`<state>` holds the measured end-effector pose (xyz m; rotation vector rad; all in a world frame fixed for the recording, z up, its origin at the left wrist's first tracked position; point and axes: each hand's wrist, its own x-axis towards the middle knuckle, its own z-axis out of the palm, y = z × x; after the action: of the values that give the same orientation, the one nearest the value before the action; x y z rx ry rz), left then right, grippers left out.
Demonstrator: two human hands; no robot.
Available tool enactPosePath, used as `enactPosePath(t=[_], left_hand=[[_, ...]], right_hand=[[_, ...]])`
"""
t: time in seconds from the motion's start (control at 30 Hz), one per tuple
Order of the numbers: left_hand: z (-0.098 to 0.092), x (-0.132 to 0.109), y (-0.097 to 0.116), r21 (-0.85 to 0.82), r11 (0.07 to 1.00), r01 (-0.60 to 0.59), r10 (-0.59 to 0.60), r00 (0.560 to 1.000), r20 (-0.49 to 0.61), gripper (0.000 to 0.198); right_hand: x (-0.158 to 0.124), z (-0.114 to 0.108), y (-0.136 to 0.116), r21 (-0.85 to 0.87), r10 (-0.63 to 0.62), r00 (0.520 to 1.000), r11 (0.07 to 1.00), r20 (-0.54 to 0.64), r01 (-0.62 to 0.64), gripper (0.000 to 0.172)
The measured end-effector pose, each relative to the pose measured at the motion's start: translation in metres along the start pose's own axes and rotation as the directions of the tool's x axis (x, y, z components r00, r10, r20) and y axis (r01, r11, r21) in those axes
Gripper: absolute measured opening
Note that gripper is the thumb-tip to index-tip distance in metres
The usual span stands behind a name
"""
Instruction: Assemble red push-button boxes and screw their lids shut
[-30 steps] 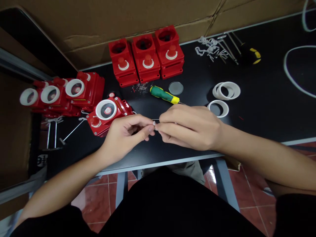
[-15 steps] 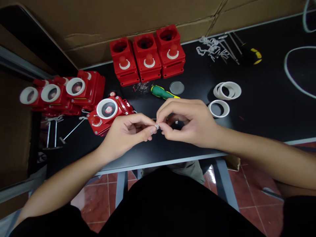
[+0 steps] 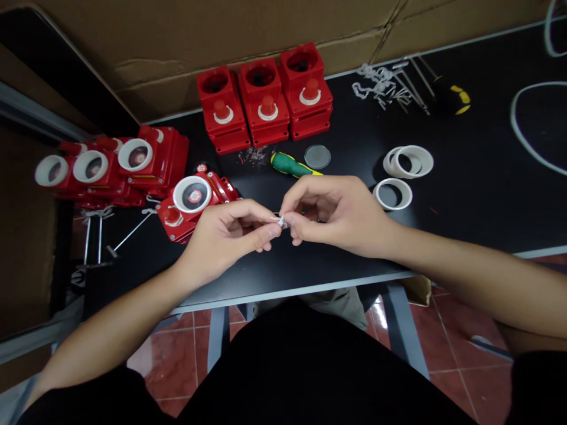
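In front of my chest, just above the black table, my left hand [image 3: 233,233] and my right hand [image 3: 334,218] meet fingertip to fingertip. Both pinch a small white stringy piece [image 3: 280,221], largely covered by the fingers. A thin rod-like line shows just behind the fingertips; what it belongs to is hidden. Left of my left hand lies a red box with a white ring [image 3: 192,194] around its round dark window, tilted on the table. Beyond my right hand rests a green and yellow screwdriver [image 3: 290,165], and a clear round disc [image 3: 318,156] lies beside it.
Three red boxes [image 3: 267,112] stand at the back, and more ringed red boxes [image 3: 163,159] stand at left. White rings [image 3: 393,194] lie at right. Metal rods with white cord [image 3: 390,88] are at the back right. Metal hammers [image 3: 133,231] hang around the left edge.
The fingers of my right hand have shifted slightly and closed in, and more of the white piece shows between the fingertips. Things on the table have not moved.
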<state>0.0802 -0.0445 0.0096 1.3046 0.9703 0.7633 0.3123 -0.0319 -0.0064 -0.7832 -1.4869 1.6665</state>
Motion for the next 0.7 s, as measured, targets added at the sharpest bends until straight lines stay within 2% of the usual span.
enactPosePath(t=[0.07, 0.2, 0.37, 0.53, 0.7], left_hand=[[0.0006, -0.0001, 0.001, 0.022, 1.0, 0.006, -0.006, 1.0, -0.003, 0.028], [0.002, -0.001, 0.0023, 0.067, 0.998, 0.02, -0.019, 1.0, -0.014, 0.034], [0.0031, -0.003, 0.0009, 0.059, 0.998, 0.01, -0.009, 1.0, -0.023, 0.033], [0.004, -0.0058, -0.0007, 0.044, 0.998, -0.039, 0.041, 0.998, -0.053, 0.036], [0.0031, -0.0066, 0.0012, 0.055, 0.997, -0.054, 0.056, 0.998, -0.036, 0.032]], right_hand=[[0.0006, -0.0009, 0.0003, 0.033, 0.011, 1.0, 0.999, 0.019, -0.012, 0.024], [0.0013, -0.0022, 0.0009, -0.01, -0.006, 0.999, 1.0, 0.042, 0.007, 0.023], [0.0021, -0.0018, 0.0013, 0.006, -0.008, 0.999, 1.0, 0.052, 0.008, 0.02], [0.0028, -0.0028, 0.0004, 0.023, 0.008, 0.998, 1.0, 0.067, -0.01, 0.027], [0.0031, -0.0062, -0.0001, -0.025, -0.003, 0.998, 1.0, 0.061, 0.004, 0.028]])
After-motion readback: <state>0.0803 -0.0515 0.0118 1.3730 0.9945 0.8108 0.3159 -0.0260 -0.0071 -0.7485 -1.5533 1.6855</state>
